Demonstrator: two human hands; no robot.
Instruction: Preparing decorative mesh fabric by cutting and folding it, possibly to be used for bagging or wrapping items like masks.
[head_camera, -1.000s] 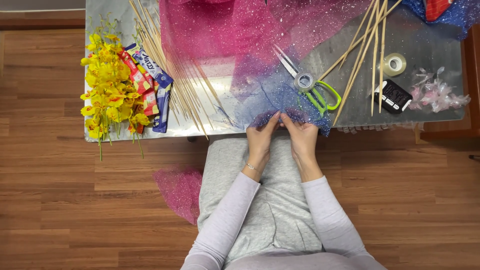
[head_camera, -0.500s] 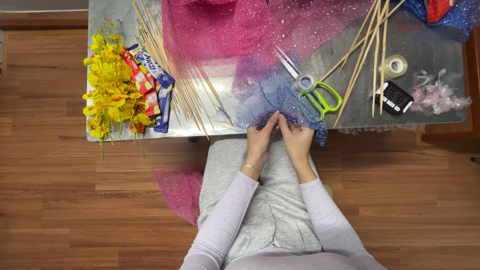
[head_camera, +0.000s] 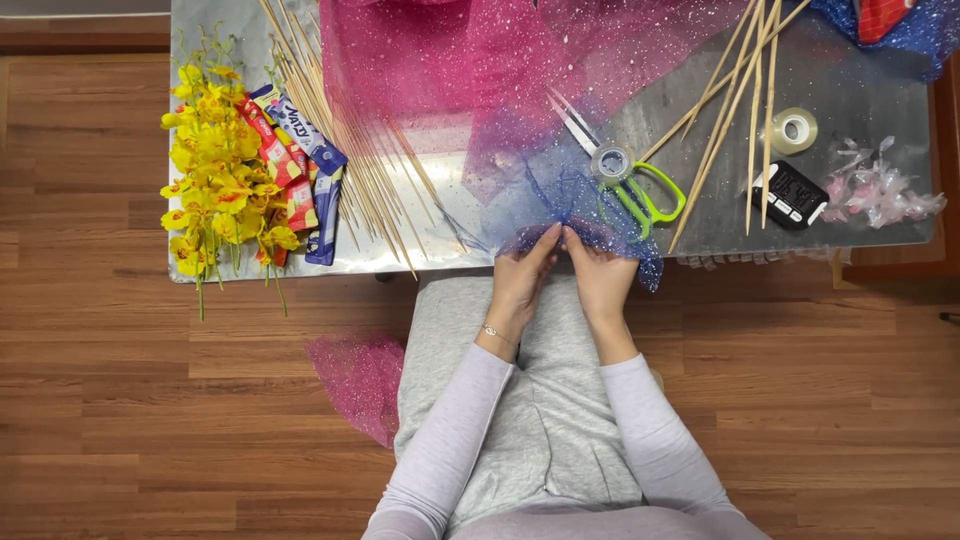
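Wood-plank floor (head_camera: 120, 400), glossy grey table (head_camera: 860, 100) at top of view. Blue glitter tulle (head_camera: 565, 195) bunched at near table edge, pinched between both hands: left hand (head_camera: 522, 275) and right hand (head_camera: 600, 275) side by side, fingertips closed on gathered mesh, thumbs meeting. Looks early-to-mid stage: tulle gathered into a pucker but not tied, taped or mounted on a stick; nothing finished visible on table. Sheer, sparkly, crumpled netting, soft folds. Just above, green-handled scissors (head_camera: 630, 180) lying on blue mesh, blades toward pink glitter tulle (head_camera: 450, 70) spread wide over table centre. Thin bamboo skewers (head_camera: 350, 150) fanned left of pink sheet, second skewer bunch (head_camera: 740, 90) right. Clear tape roll (head_camera: 793, 130), small black device (head_camera: 790, 195), crinkly clear-pink wrappers (head_camera: 880, 190) far right. Yellow artificial orchids (head_camera: 215, 170) and wrapped candy bars (head_camera: 300, 160) at left edge. Pink tulle scrap (head_camera: 360, 380) on floor beside grey-trousered lap.
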